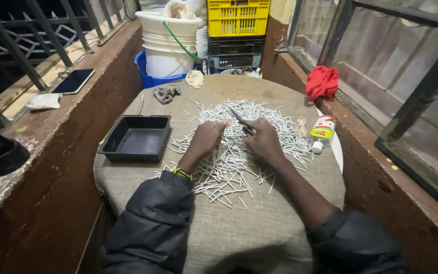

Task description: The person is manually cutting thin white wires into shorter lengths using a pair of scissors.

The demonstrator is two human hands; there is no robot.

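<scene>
From the head view, both hands work over a wide heap of thin white sticks [239,147] spread on a cloth-covered round table [259,228]. The left hand [208,138] rests on the heap, fingers curled down onto sticks (whether it pinches one I cannot tell). The right hand [263,142] is closed around a slim dark tool [240,118], whose long axis runs up and left from the grip, its tip just far of the left fingertips. The sticks lie under and around both hands. A black tray [136,138] sits left, nearer the left hand; a small bottle [322,131] lies right.
</scene>
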